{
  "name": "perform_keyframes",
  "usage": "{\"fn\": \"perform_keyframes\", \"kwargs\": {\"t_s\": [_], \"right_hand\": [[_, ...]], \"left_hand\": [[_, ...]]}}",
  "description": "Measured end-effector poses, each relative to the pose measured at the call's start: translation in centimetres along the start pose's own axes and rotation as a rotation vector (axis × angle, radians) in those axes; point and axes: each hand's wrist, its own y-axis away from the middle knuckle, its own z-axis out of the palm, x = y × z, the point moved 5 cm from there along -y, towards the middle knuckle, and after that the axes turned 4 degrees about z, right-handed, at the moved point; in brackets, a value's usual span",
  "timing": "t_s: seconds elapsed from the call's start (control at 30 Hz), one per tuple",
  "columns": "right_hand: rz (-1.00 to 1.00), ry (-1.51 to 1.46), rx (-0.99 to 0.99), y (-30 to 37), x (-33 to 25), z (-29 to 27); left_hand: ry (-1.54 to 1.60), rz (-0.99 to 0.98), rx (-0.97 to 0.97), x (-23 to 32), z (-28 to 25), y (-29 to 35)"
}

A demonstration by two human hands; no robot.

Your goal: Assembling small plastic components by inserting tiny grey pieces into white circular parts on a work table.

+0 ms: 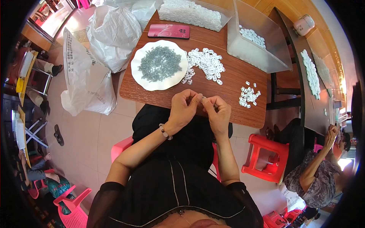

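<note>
My left hand (184, 107) and my right hand (218, 113) meet at the table's near edge, thumbs and forefingers pinched together. A tiny white plastic piece (203, 98) shows at the right fingertips. What the left fingertips pinch is hidden. Beyond my left hand stands a scalloped white plate (138, 78) heaped with small grey screw-like pins (159, 64). A loose pile of white oval pieces with two holes (209, 64) lies right of the plate. Farther right is a smaller group of similar white pieces (249, 95).
A phone in a pink case (169, 31) lies behind the plate. Clear bins of white pieces (258, 57) stand at the table's back. White sacks (89, 76) sit on the floor at left. A red stool (266, 157) and a seated co-worker (315, 176) are at right.
</note>
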Motion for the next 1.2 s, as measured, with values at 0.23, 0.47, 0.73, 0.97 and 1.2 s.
{"fn": "perform_keyframes", "kwargs": {"t_s": [0.23, 0.47, 0.73, 0.97, 1.2], "right_hand": [[0.059, -0.145, 0.012, -0.2, 0.3, -0.2], [0.065, -0.180, 0.021, -0.3, 0.5, -0.2], [0.075, -0.159, 0.017, -0.3, 0.6, -0.2], [0.066, -0.104, 0.004, -0.1, 0.5, -0.1], [0.065, -0.036, -0.022, 0.0, 0.7, -0.1]], "left_hand": [[0.083, -0.032, -0.054, 0.2, 0.5, -0.1], [0.182, -0.169, -0.069, -0.5, 0.0, -0.1], [0.201, -0.141, -0.063, -1.0, 0.0, 0.3], [0.178, -0.053, -0.031, -0.8, -0.1, 0.0], [0.121, -0.114, -0.099, -1.0, -0.3, 0.1]]}}
